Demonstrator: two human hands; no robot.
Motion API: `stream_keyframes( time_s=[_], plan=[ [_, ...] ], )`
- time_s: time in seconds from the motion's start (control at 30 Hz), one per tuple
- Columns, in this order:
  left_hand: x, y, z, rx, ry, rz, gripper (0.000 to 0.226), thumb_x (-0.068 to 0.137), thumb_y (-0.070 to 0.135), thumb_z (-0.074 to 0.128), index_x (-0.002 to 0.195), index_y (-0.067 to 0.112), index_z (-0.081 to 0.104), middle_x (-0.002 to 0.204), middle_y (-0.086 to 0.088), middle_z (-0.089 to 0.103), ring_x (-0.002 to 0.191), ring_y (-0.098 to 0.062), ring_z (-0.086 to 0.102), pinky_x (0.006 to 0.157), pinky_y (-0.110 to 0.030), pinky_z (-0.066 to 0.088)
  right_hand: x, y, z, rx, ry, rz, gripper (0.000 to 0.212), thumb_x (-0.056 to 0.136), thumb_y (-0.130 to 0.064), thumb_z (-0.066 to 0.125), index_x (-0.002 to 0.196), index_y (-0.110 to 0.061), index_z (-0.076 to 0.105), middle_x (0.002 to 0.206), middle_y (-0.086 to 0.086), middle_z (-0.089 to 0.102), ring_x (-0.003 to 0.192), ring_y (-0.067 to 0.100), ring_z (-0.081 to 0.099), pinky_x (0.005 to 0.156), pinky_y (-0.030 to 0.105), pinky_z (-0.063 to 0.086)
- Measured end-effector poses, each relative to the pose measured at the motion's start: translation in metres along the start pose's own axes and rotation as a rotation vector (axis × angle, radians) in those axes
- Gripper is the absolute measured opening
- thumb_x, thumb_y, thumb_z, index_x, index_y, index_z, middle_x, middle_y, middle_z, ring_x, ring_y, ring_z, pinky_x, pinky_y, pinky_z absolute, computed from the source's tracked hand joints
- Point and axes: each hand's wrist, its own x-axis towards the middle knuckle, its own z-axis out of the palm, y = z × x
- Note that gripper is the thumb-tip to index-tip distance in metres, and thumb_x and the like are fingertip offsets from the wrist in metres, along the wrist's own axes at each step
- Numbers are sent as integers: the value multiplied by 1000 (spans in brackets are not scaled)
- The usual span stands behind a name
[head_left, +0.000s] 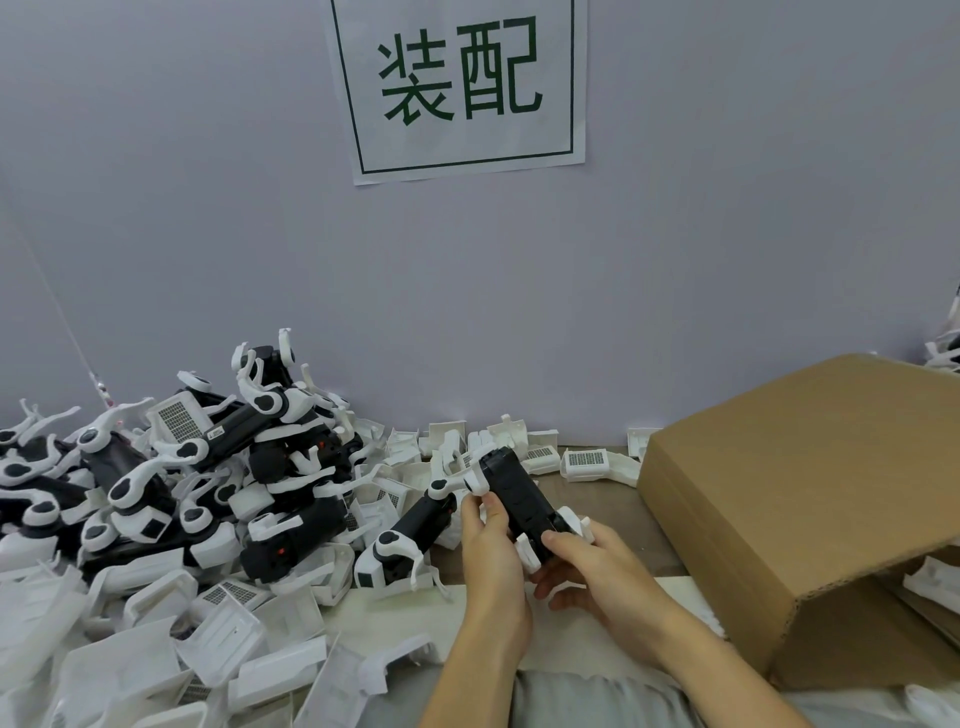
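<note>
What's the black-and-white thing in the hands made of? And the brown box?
The black-and-white thing looks like moulded plastic: smooth, faintly glossy black body, matte white clips. The brown box looks like corrugated cardboard; its cut edge shows layers.

One head-worn wide-angle view, forward and down, close over left hand (491, 551) and right hand (597, 566), wall (727, 260) ahead.

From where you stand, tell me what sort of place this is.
Most likely an assembly station in a factory. The wall sign reads 装配, assembly; identical black-and-white units lie heaped beside loose white shells, and the left hand and right hand hold one black unit.
</note>
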Motion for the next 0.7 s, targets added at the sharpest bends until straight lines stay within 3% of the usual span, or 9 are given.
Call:
stream_keyframes(
  time_s=[0.07, 0.3, 0.47, 0.63, 0.7],
  plan=[
    [1, -1, 0, 23, 8, 13, 21, 109, 27, 41, 104, 19, 60, 92, -12, 66, 82, -28, 60, 66, -34, 46, -1, 0, 0, 4, -23, 0, 10, 96, -9, 53, 96, -6, 63, 74, 13, 72, 62, 22, 65, 55, 28, 50],
    [-2, 0, 1, 53, -27, 51, 21, 109, 24, 40, 109, 24, 61, 97, -9, 69, 88, -25, 64, 78, -38, 49, -1, 0, -1, -47, -33, 10, 14, 95, -11, 51, 96, -8, 65, 78, 13, 72, 66, 22, 67, 57, 28, 49],
    [-3, 1, 2, 69, -60, 61, 21, 109, 27, 40, 116, 27, 60, 102, -10, 71, 85, -24, 64, 70, -34, 49, -1, 0, 0, -79, 17, 1, 15, 97, -15, 51, 99, -10, 65, 75, 10, 72, 66, 22, 67, 53, 29, 46],
    [-5, 1, 2, 68, -68, 68, 22, 109, 26, 39, 119, 28, 60, 114, -15, 71, 96, -28, 67, 85, -44, 51, -1, 0, -2, -29, 10, 8, 19, 99, -25, 55, 100, -9, 66, 77, 12, 73, 65, 23, 67, 52, 29, 46],
    [-5, 0, 3, 73, -74, 66, 22, 109, 27, 39, 120, 29, 59, 115, -16, 72, 97, -28, 67, 80, -41, 51, 0, 0, -2, -34, 23, 11, 19, 98, -27, 58, 100, -9, 65, 75, 11, 73, 65, 22, 67, 51, 29, 46]
  ],
)
